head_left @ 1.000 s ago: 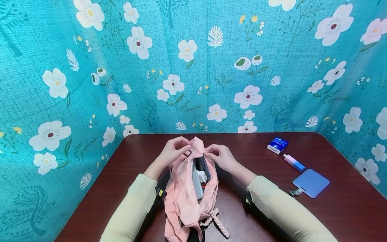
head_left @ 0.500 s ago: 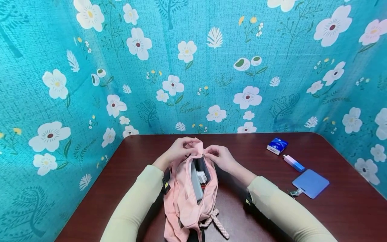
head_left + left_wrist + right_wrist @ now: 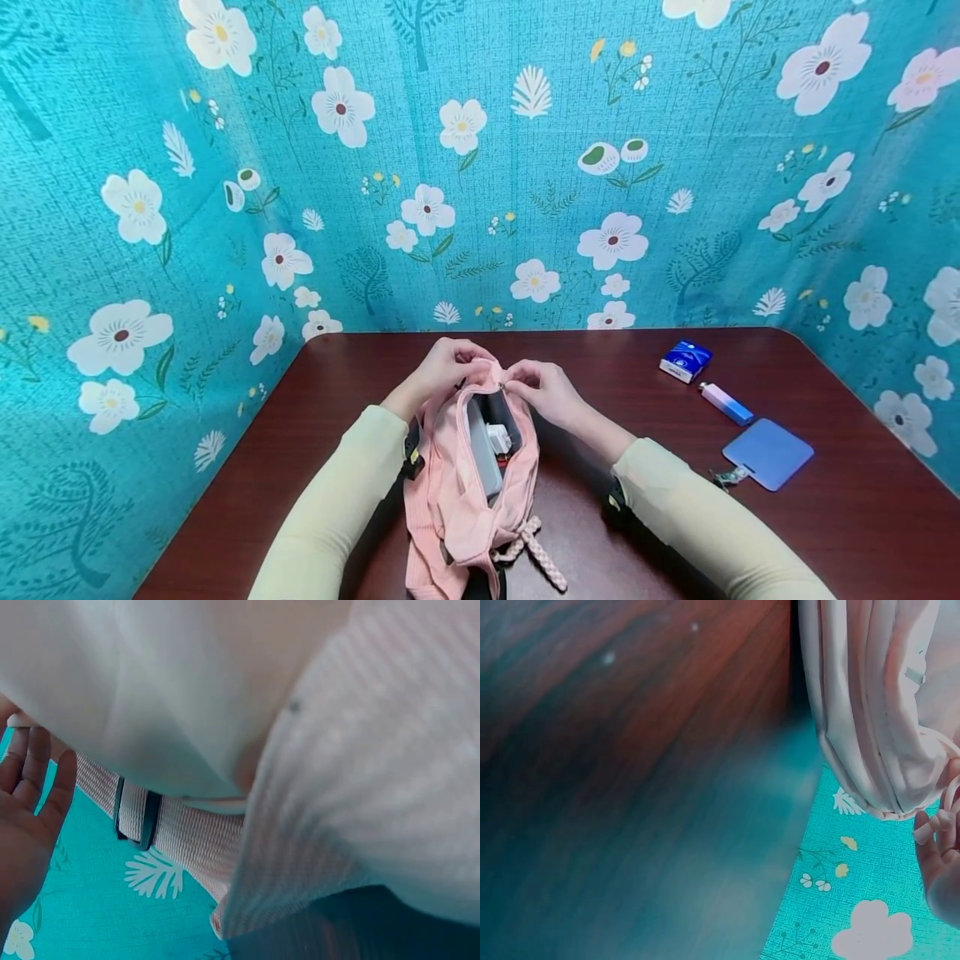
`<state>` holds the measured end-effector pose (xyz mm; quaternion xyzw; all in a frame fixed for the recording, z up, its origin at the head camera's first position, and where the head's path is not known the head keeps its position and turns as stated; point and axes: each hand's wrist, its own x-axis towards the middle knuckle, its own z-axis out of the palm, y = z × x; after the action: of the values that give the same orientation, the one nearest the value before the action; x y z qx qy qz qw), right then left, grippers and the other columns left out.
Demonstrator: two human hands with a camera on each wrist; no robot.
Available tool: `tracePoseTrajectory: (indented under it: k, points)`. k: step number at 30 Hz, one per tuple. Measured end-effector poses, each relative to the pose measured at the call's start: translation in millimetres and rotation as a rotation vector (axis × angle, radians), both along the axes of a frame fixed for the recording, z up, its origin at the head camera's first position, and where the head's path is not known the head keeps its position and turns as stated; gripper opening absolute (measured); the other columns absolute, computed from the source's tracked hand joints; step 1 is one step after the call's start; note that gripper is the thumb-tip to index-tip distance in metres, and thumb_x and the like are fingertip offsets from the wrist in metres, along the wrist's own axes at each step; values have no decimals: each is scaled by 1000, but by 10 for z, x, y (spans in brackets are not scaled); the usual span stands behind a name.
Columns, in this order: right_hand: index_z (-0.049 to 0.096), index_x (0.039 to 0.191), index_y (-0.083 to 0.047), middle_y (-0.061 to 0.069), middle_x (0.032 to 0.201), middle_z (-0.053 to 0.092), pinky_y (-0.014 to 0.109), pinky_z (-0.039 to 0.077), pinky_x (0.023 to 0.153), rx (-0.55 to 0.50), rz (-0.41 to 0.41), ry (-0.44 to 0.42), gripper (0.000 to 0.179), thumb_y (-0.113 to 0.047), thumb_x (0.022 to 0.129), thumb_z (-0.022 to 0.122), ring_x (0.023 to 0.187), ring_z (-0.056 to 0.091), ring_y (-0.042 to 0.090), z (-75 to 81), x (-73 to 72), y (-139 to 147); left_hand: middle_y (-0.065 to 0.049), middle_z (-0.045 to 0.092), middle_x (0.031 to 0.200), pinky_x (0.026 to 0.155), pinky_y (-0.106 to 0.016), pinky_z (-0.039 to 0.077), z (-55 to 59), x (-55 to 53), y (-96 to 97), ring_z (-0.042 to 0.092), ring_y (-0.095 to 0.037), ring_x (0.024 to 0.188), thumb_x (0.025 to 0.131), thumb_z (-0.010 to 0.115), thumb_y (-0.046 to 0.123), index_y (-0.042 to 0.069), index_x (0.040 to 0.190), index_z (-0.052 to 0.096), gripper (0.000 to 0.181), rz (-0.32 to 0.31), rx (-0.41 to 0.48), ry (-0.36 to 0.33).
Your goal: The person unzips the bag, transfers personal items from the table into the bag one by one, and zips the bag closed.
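A pink fabric bag (image 3: pixel 452 475) lies on the table with its zipped top gaping open. Inside it show a flat pale grey item (image 3: pixel 483 450), a white plug-like block (image 3: pixel 498 438) and a bit of red. My left hand (image 3: pixel 454 367) grips the cloth at the bag's far end. Right beside it, my right hand (image 3: pixel 546 390) pinches the far end of the zipper opening. In the left wrist view, the left fingers (image 3: pixel 58 791) reach the edge of the bag (image 3: pixel 172 697). The right wrist view catches the right hand (image 3: pixel 941 862) at the bag's end.
To the right on the dark wooden table (image 3: pixel 637 492) lie a blue tissue pack (image 3: pixel 686 361), a pink-and-blue stick-shaped item (image 3: pixel 726 403) and a blue card holder (image 3: pixel 769 454) with a clip. A braided cord (image 3: pixel 542 554) trails from the bag. A floral curtain hangs behind.
My left hand has moved right along the bag's far end, closer to the right hand, and the peak of cloth there has sunk lower. The right hand has barely moved.
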<state>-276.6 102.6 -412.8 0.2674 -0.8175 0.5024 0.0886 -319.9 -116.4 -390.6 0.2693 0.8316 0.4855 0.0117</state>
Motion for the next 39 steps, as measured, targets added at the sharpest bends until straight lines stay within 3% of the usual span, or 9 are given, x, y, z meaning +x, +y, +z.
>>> tracePoseTrajectory:
  k: [8, 14, 18, 25, 30, 35, 39]
  points:
    - [73, 95, -2, 5, 84, 69, 26, 49, 61, -44, -8, -61, 8, -3, 88, 70, 70, 57, 18, 67, 63, 18, -3, 70, 91, 59, -27, 47, 34, -52, 38, 58, -14, 70, 90, 70, 10, 6, 100, 75, 12, 52, 14, 49]
    - [74, 93, -1, 3, 81, 69, 28, 49, 63, -12, 56, -62, 7, -4, 87, 71, 70, 56, 15, 81, 145, 16, -4, 70, 86, 54, -42, 52, 78, -76, 5, 55, -15, 67, 90, 70, 12, 4, 99, 75, 13, 141, 76, -16]
    - [73, 90, -1, 3, 78, 68, 30, 49, 64, 1, 112, -55, 5, -4, 86, 71, 70, 55, 14, 74, 232, 24, -4, 69, 81, 55, -47, 54, 74, -84, -24, 55, -16, 64, 91, 69, 15, 5, 100, 74, 15, 162, 87, -44]
    - [73, 87, -2, 2, 76, 67, 25, 46, 61, -14, 192, -93, 4, 0, 86, 70, 68, 54, 11, 125, 377, 43, -3, 70, 82, 62, -31, 50, 65, -141, -47, 57, -16, 68, 91, 69, 14, 5, 99, 74, 13, 188, 98, 27]
    - [72, 88, 1, 2, 79, 68, 23, 46, 64, -66, 230, -105, 4, -1, 87, 69, 71, 56, 9, 226, 434, 63, -3, 69, 79, 67, -46, 53, 120, -148, -10, 59, -21, 67, 91, 70, 15, 5, 98, 74, 13, 182, 136, 31]
    - [71, 86, 2, 2, 77, 65, 23, 46, 61, -113, 255, -103, 4, 2, 87, 67, 69, 55, 9, 345, 467, 88, -5, 67, 77, 71, -52, 54, 173, -129, 30, 63, -24, 67, 92, 67, 12, 2, 99, 71, 13, 160, 195, -15]
    - [70, 87, 4, 1, 75, 62, 21, 44, 61, -86, 268, -123, 4, 2, 88, 66, 67, 53, 8, 354, 460, 106, -6, 65, 76, 66, -58, 53, 129, -115, 16, 65, -30, 66, 94, 64, 9, -1, 101, 68, 13, 156, 227, -92]
